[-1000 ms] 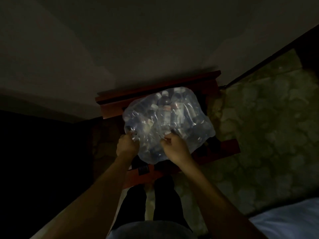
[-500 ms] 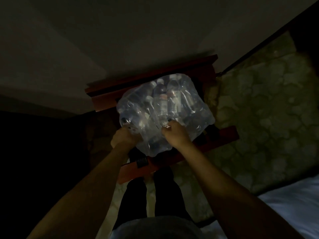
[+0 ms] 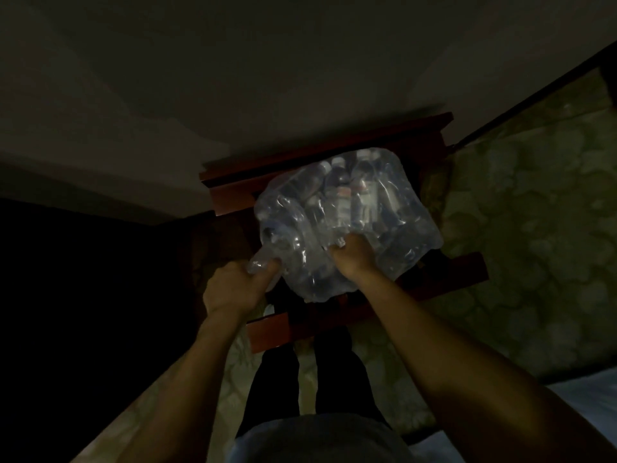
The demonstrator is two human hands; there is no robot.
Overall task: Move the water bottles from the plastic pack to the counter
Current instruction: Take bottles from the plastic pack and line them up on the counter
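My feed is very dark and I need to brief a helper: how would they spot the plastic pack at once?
Find the reddish wooden stand against the pale wall, directly ahead of the person. On it sits the plastic pack, a bulging clear wrap with water bottles inside. It is the only shiny, see-through thing there, and both the left hand and right hand grip its near edge.

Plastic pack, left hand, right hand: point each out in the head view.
plastic pack (image 3: 374, 208), head view, on the clear wrap over the bottles near its middle.
left hand (image 3: 233, 285), head view, on the back of the hand gripping stretched wrap.
right hand (image 3: 354, 259), head view, on the knuckles at the pack's near edge.
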